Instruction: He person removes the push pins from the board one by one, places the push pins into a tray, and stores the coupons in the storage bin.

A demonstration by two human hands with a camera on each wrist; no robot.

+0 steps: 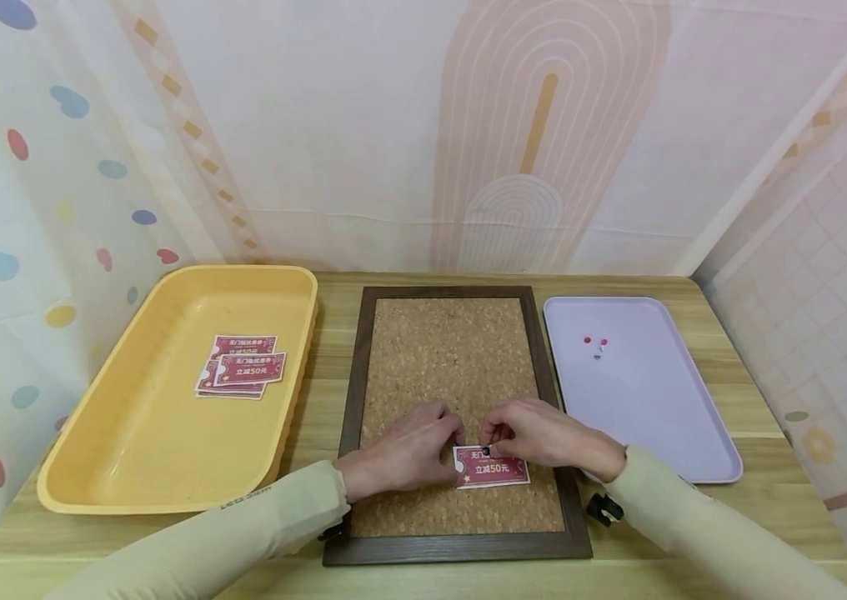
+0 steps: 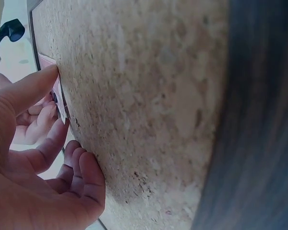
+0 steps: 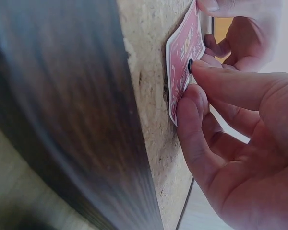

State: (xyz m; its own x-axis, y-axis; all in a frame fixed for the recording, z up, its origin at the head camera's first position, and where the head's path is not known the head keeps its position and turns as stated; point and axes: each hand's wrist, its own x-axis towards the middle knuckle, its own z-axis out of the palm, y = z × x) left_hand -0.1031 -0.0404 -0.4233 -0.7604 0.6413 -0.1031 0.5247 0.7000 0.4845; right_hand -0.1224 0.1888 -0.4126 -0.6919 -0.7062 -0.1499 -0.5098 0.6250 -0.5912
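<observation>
A red coupon (image 1: 493, 472) with white edges and gold lettering lies over the lower part of the cork board (image 1: 461, 350). My left hand (image 1: 412, 446) holds the coupon's left end, thumb at one corner and index finger at the other, with the remaining fingers curled on the cork. From the right, my right hand (image 1: 539, 433) pinches a small black push pin (image 3: 190, 66) against the coupon's face near its upper edge. The right thumb (image 3: 225, 82) is on the pin's head, and the index fingertip sits by the coupon's edge. The pin's point is hidden.
A dark wooden frame (image 1: 457, 550) surrounds the cork. To the left stands a yellow tub (image 1: 153, 450) with several overlapping coupons (image 1: 243, 368) inside. On the right, a lilac tray (image 1: 649, 417) bears several small pins (image 1: 603, 342). Patterned curtains close off the back and sides.
</observation>
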